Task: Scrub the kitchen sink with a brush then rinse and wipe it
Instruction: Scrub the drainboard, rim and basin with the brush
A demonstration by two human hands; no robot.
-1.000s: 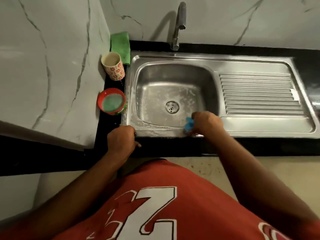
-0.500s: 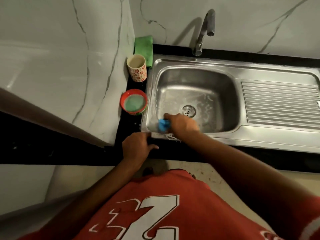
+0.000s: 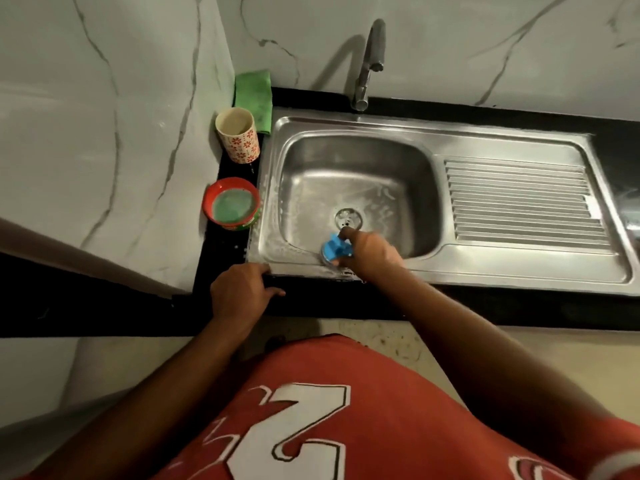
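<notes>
Because the scrubbing step appears to be under way, the parts are listed by size. The black desk (image 3: 450,306) carries a steel sink (image 3: 485,268), whose basin lies to the left and whose ribbed draining board (image 3: 519,202) lies to the right. A tap (image 3: 370,64) stands behind the basin, with no water visible from it. A green cloth (image 3: 252,95) lies in the far left corner, with a flowered cup (image 3: 238,135) just in front of it and a red bowl (image 3: 231,203) of greenish liquid nearer the person. Of the two hands, the left hand (image 3: 239,292) rests on the desk's front edge at the sink's near left corner, fingers bent and holding no tool. The right hand (image 3: 372,249) reaches into the basin and grips the blue brush (image 3: 334,249), forefinger extended toward the drain (image 3: 349,217). The brush sits low against the basin's near wall, just short of the drain and to the left of the gripping knuckles; its long axis cannot be told. Pale suds streak the floor and left rim, so the far and right walls, beyond the drain from the right hand, are probably next. Rinsing and wiping are judged not yet begun.
</notes>
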